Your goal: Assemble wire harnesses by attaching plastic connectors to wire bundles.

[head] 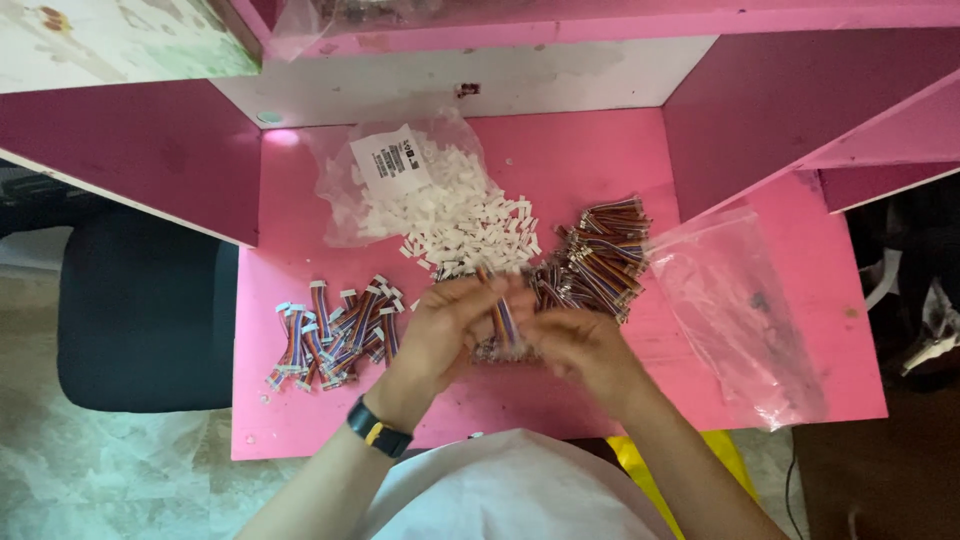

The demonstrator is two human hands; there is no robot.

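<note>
Your left hand (440,325) and your right hand (578,345) meet over the middle of the pink desk top (560,160), both pinched on one short striped ribbon cable (503,318). Your left fingers are curled in around its upper end, and your right fingers are closed on its lower part, though motion blur hides exactly how the fingertips sit. The cable stands nearly upright between the two hands, just above the desk surface. A black wristband with a yellow mark (379,428) circles your left wrist.

Taking that held cable as the reference: just behind it, touching the backs of your fingers in this view, lies the loose heap of small white plastic connector housings (468,215), spilling out of a clear plastic bag with a white label (385,165) further back and to the left. To the right of the cable, close beside your right hand, is the pile of bare-ended multicoloured ribbon cables (595,258). To the left of it, well apart from your left hand, lies a smaller cluster of ribbon cables already fitted with white ends (335,332). Far to the right, an empty-looking clear plastic bag (740,310) lies flat along the desk edge. Beyond the desk's left edge sits a dark chair seat (140,310)
</note>
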